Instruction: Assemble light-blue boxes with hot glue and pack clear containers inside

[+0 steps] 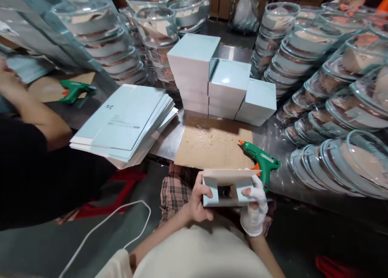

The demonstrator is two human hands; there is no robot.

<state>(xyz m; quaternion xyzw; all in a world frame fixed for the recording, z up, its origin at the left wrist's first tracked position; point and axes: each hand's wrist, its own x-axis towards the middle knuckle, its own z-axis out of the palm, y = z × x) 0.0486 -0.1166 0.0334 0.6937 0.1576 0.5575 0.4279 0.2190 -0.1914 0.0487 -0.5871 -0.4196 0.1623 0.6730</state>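
Close to my body, a small white cardboard box [211,189] is held between both hands, its near end open with flaps showing and a dark gap inside. My left hand [198,200], bare, wraps the box's left side. The right side is gripped by my right hand [256,207], which wears a white glove with bare fingertips. Just beyond lies a green glue gun [263,158] with an orange nozzle and trigger, near a brown cardboard sheet [212,142]. Finished-looking white boxes [194,67] stand stacked behind the sheet.
A pile of flat printed white cartons [121,116] overhangs the table edge at left. Clear round containers [327,104] rise in tall stacks at right and back left. Another person's arm [33,108] is at far left, near a second green glue gun [74,91]. A white cable [106,217] hangs below.
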